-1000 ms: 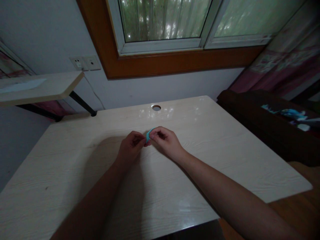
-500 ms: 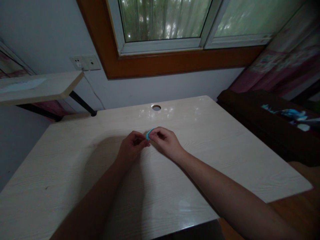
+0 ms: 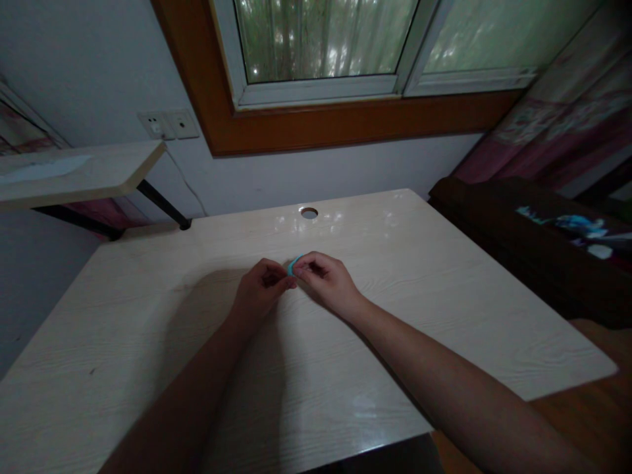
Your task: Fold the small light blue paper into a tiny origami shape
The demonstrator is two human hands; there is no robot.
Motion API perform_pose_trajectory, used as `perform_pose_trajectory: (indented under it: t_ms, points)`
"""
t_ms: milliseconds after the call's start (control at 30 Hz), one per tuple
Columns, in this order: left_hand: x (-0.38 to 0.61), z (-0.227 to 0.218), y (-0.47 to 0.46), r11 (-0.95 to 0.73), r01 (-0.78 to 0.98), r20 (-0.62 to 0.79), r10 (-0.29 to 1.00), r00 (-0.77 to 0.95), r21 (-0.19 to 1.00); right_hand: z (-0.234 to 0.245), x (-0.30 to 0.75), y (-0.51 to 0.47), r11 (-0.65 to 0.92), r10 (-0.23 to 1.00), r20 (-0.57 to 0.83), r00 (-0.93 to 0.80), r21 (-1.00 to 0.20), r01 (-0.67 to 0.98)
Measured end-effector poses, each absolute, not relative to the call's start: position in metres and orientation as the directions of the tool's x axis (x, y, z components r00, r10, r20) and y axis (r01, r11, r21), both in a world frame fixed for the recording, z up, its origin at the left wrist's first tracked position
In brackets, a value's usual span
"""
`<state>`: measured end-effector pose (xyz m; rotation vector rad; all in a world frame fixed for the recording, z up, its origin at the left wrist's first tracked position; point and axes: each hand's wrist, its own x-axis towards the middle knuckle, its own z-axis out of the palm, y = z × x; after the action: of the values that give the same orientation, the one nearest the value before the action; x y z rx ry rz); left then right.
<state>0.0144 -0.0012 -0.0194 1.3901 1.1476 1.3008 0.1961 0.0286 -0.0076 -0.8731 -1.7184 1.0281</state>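
Observation:
A small turquoise piece [image 3: 291,266], thin and slightly curved, is pinched between my two hands over the middle of the desk. Its kind cannot be made out, as fingers cover much of it. My left hand [image 3: 261,284] grips its left side with thumb and fingertips. From the other side my right hand [image 3: 326,279] holds it, the thumb and index finger closed on its edge. Both hands stay close to the desktop [image 3: 345,368], their fingertips almost meeting.
A round cable hole [image 3: 309,213] lies near the desk's back edge. At the left a raised shelf [image 3: 83,172] stands on black legs. Behind are a wall with sockets [image 3: 170,124] and a wood-framed window [image 3: 320,125]. Dark furniture [image 3: 518,257] stands to the right.
My right hand's fingers have shifted very slightly downward at the turquoise piece, which shows a little less of itself. My left hand looks unmoved.

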Motion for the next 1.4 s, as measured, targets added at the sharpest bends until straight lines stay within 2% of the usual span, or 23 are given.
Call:
perform_pose_trajectory:
  t_ms: [433,967,1233,1400]
  points:
    - [0.016,-0.012,-0.002,-0.13,-0.094,0.137,0.988,0.072,0.987,-0.006,0.195,0.029,0.396,0.883,0.348,-0.314,-0.913,0.102]
    - [0.016,-0.014,0.001,-0.114,-0.099,0.122,0.989,0.077,0.989,-0.007,0.195,0.029,0.391,0.89,0.342,-0.301,-0.913,0.118]
    - [0.017,-0.013,0.001,-0.151,-0.117,0.163,0.982,0.093,0.981,-0.004,0.196,0.028,0.378,0.873,0.318,-0.37,-0.921,0.1]
    - [0.017,-0.009,0.0,-0.154,-0.105,0.162,0.984,0.077,0.983,-0.008,0.194,0.028,0.305,0.885,0.285,-0.369,-0.952,-0.004]
